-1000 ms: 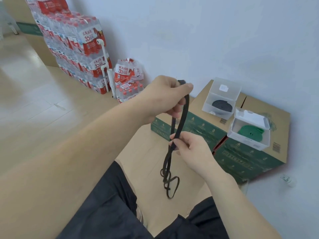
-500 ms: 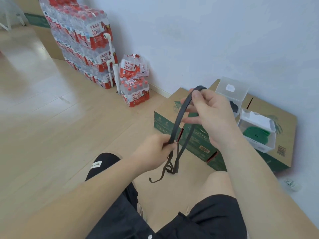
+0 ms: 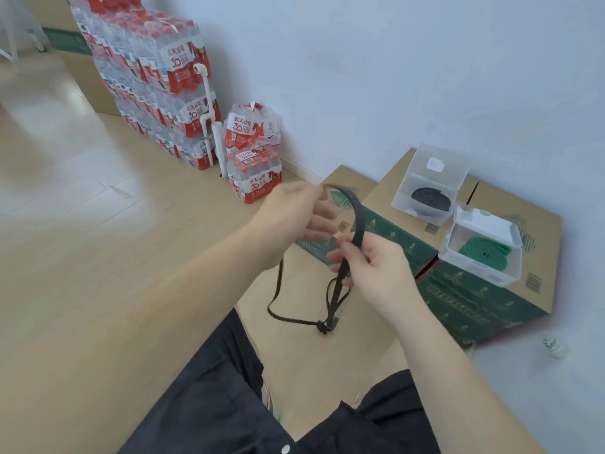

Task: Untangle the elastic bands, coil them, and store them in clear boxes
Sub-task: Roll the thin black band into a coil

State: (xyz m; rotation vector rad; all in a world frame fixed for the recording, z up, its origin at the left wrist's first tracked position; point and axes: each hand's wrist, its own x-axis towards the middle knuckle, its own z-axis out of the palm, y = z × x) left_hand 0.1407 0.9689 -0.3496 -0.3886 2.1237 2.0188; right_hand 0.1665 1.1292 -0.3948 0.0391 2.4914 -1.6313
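Note:
A tangled black elastic band arcs between my hands in mid-air. My left hand holds its upper end near the fingertips. My right hand pinches the band lower on the arc. Below my right hand the strands hang to a small knot above the floor, and a loose loop swings out to the left. A clear box with its lid up holds a coiled black band. Next to it, a second clear box holds a coiled green band.
Both clear boxes stand on low cardboard cartons against the white wall at the right. Stacked packs of bottled water and a white pipe stand at the back left. My knees in dark shorts sit below the band, over wooden floor.
My left hand rose to the band's top end and my right hand dropped to pinch it lower. The hanging tangle loosened into a wider loop with the knot at the bottom.

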